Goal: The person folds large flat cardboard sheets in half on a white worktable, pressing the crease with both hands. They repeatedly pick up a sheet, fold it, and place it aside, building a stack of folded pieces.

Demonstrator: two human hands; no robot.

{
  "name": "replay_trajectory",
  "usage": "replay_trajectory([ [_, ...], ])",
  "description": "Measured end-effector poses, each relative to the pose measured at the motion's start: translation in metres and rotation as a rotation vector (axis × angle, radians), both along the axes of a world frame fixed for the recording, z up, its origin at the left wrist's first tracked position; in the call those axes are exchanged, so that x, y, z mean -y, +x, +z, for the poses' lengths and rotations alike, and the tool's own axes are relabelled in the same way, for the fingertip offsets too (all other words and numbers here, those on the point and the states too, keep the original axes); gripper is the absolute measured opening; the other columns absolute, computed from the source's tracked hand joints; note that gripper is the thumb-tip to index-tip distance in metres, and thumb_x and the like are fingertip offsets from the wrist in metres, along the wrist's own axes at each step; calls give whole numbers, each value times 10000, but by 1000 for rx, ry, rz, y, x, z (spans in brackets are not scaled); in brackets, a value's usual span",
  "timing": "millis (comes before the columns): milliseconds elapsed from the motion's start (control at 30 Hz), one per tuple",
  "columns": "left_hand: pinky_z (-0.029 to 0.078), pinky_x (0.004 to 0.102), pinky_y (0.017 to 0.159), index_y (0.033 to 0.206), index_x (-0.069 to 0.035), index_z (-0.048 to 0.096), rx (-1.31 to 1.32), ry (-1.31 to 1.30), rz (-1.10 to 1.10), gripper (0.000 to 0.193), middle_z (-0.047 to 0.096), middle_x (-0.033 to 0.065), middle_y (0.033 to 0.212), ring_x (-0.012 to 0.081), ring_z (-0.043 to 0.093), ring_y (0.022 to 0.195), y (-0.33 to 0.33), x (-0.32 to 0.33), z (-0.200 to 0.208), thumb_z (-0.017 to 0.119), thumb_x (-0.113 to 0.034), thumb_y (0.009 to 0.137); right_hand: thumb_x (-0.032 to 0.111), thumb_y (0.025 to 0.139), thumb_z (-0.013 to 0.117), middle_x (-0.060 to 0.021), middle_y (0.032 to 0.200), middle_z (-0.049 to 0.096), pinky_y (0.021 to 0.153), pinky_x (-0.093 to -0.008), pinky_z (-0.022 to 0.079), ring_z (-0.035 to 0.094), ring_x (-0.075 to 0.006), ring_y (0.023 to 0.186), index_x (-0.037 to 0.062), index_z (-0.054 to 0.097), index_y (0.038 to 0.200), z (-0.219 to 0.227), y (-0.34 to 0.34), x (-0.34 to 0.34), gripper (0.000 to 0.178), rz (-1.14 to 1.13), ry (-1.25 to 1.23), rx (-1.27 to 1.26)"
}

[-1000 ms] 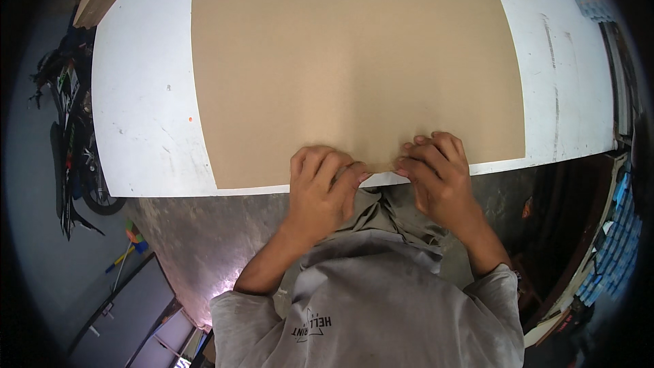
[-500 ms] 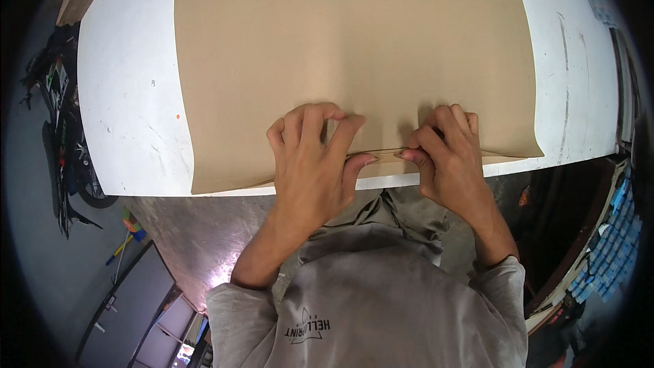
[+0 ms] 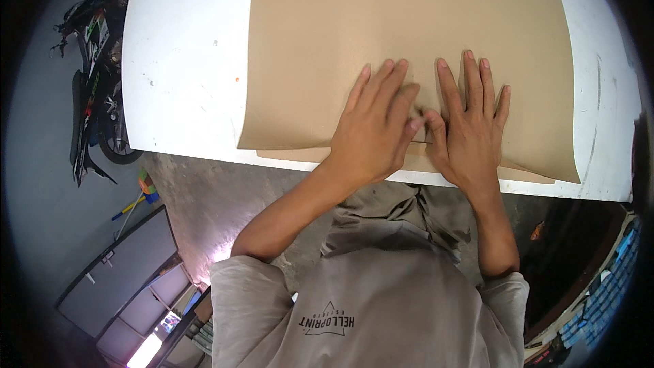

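Note:
A large brown paper sheet (image 3: 327, 48) lies over a white tabletop (image 3: 184, 61), its near edge close to the table's front. Under that edge a strip of brown paper (image 3: 293, 155) sticks out toward me; I cannot tell whether it is a separate piece. My left hand (image 3: 375, 119) rests on the sheet near its front edge, fingers stretched forward and partly blurred. Beside it my right hand (image 3: 470, 123) lies flat on the sheet with its fingers spread. Both thumbs point toward each other with a small gap between them. Neither hand grips anything.
A motorbike (image 3: 102, 88) stands beyond the table's left side. Lower left are a broom with coloured bristles (image 3: 145, 186) and a grey cabinet (image 3: 119, 266). Blue-wrapped packs (image 3: 603, 293) are stacked at the lower right. Dark marks show on the white tabletop.
Both hands have let go of the sheet's near edge, which they were pinching, and now lie on the paper with fingers extended. The whole view has shifted and turned slightly.

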State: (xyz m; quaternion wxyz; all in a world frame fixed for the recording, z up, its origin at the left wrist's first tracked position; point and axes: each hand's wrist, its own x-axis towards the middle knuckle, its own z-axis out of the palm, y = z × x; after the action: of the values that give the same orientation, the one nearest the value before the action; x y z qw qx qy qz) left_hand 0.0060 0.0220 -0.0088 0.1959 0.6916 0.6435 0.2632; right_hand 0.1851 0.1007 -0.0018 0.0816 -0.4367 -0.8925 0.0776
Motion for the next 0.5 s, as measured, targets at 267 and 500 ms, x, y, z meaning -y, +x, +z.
replay_trajectory([
  [267, 291, 606, 1162, 1413, -78, 617, -566, 63, 161, 630, 510, 240, 1502, 406, 505, 1338, -77, 18, 21, 610, -552, 999, 470, 1055, 553, -210, 1711, 323, 1245, -708, 141, 257, -443, 1591, 156, 462, 1621, 5, -2, 1, 654, -23, 1, 26],
  [500, 335, 539, 1137, 1494, -96, 586, -437, 68, 218, 607, 545, 231, 1443, 418, 483, 1313, -81, 15, 10, 632, -433, 991, 514, 1026, 561, -423, 1479, 484, 1194, -723, 258, 415, -597, 1428, -81, 575, 1425, -5, -35, 8, 716, -79, 140, -125],
])
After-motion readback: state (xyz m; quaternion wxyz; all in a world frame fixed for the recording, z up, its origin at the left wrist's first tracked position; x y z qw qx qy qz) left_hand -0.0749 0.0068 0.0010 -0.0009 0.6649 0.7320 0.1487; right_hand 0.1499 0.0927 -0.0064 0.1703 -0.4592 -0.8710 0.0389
